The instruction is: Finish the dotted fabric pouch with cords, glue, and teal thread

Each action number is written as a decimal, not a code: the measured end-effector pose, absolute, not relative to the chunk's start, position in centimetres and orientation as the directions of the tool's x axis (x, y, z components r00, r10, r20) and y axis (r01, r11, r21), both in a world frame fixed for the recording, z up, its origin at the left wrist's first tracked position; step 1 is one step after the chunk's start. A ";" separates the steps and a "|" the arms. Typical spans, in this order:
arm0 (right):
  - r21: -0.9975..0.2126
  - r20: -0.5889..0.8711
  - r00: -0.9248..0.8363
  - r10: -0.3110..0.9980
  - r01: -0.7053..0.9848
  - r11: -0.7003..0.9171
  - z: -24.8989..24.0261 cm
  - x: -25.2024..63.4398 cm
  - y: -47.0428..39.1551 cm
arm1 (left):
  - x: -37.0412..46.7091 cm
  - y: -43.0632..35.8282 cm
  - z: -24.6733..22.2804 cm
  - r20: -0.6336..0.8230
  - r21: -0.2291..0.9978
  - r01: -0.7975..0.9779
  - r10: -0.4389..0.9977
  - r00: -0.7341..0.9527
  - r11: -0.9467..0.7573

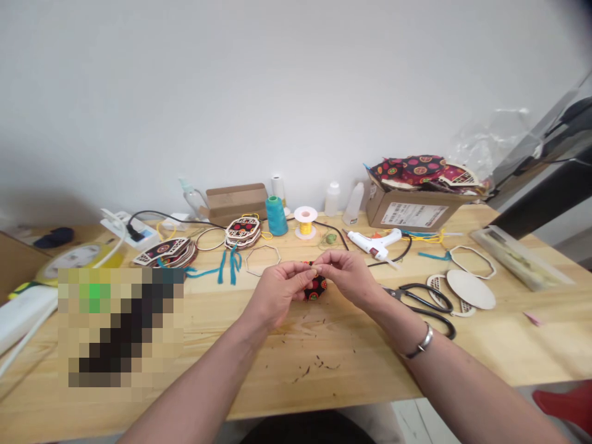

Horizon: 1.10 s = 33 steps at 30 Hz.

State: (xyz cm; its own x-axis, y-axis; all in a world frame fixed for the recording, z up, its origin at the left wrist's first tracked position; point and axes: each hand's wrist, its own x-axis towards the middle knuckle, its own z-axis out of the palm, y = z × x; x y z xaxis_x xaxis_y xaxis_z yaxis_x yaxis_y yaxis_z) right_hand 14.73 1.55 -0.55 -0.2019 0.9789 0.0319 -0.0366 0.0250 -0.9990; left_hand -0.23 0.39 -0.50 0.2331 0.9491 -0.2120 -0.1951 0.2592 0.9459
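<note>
A small dark fabric piece (pixel 317 291) with red, orange and green round motifs is held just above the table, partly covered by fingers. My left hand (pixel 280 290) is closed on its left side, thumb across the front. My right hand (pixel 348 275) pinches at the top edge, its fingertips meeting my left thumb; any small part between them is hidden. Right of my right wrist lie black-handled scissors (pixel 425 299). Dark fabric scraps (pixel 308 371) are scattered on the wood in front of my hands.
Behind my hands stand a teal thread cone (pixel 276 217), a yellow cord spool (pixel 306 223) and a white glue gun (pixel 377 243) with its cable. A cardboard box (pixel 409 206) holds patterned fabric. Stacked patterned pieces (pixel 166 254) lie left, a pale oval disc (pixel 470 290) right.
</note>
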 end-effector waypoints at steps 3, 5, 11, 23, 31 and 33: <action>-0.997 0.013 -0.218 0.976 -0.079 -0.004 -0.5 14.7 1.5 | -0.4 0.3 -0.4 -0.170 0.974 -0.116 0.965 0.199 0.195; -0.994 0.002 -0.226 0.974 -0.103 -0.022 -0.5 14.8 1.5 | -0.5 0.2 -0.3 -0.109 0.993 -0.026 0.978 0.176 0.115; -0.998 0.008 -0.222 0.975 -0.056 -0.005 -0.8 14.5 1.4 | -0.3 -0.3 0.1 0.031 0.988 0.148 0.995 0.092 -0.044; -0.212 0.023 -0.186 0.982 0.959 0.187 1.8 23.1 -3.8 | -1.2 1.1 -0.8 -0.164 0.963 -0.215 0.986 0.022 0.164; 0.109 0.232 -0.256 0.938 0.965 0.237 -4.3 27.8 -8.3 | -0.8 0.8 0.1 -0.205 0.947 -0.256 0.978 -0.024 0.192; 0.138 0.243 -0.247 0.938 0.966 0.218 -4.7 28.8 -8.5 | -0.6 0.7 0.5 -0.208 0.951 -0.239 0.978 -0.028 0.196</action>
State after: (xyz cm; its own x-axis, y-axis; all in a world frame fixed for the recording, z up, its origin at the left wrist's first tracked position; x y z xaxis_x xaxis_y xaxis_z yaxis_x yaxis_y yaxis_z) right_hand 28.78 -8.49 -4.74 -0.2466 0.9382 0.2430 0.9661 0.2183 0.1376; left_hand -0.64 0.66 0.48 -0.0278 0.9777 -0.2080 -0.2389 0.1955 0.9512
